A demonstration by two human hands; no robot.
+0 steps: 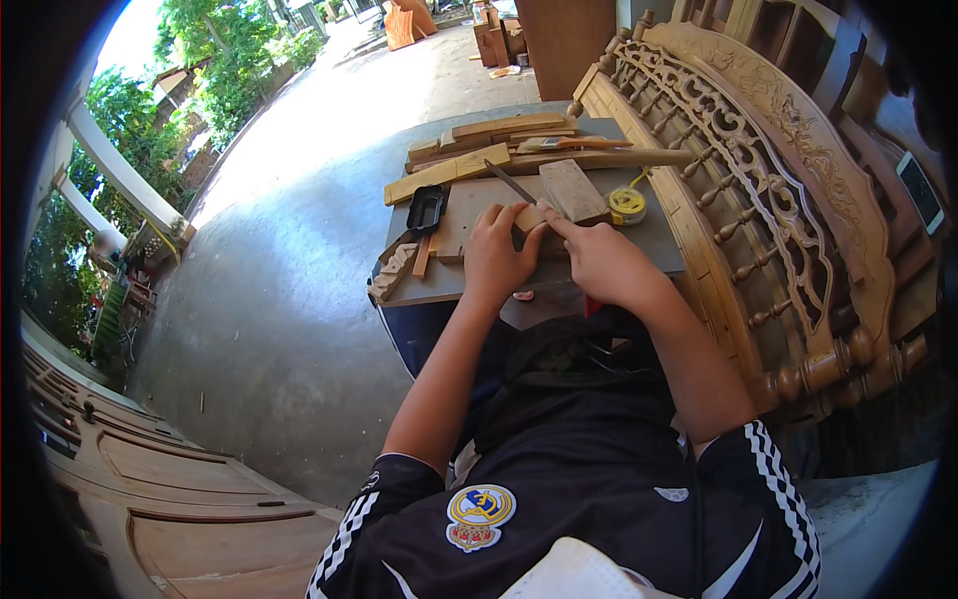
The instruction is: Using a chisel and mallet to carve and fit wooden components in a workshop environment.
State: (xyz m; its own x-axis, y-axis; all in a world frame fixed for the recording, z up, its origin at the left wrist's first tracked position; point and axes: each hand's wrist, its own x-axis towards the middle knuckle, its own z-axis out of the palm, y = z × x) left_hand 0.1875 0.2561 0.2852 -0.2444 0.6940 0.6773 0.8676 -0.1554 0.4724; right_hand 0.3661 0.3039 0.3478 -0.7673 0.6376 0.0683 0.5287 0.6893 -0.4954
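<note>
Gripping the small wood block (530, 216) just above frame centre, your left hand (496, 262) and right hand (604, 262) both pinch it; its long axis runs toward the upper right, beside the chisel (510, 181).

Open-air woodworking shop. Grey workbench (639, 250) carries wood offcuts (489, 140) and tape measure (627, 204); carved bed headboard (758, 190) right of bench, panelled doors (170, 499) lower left, concrete yard beyond.

Both forearms reaching forward, left hand (496, 257) and right hand (599, 262) side by side, fingers curled down.
</note>
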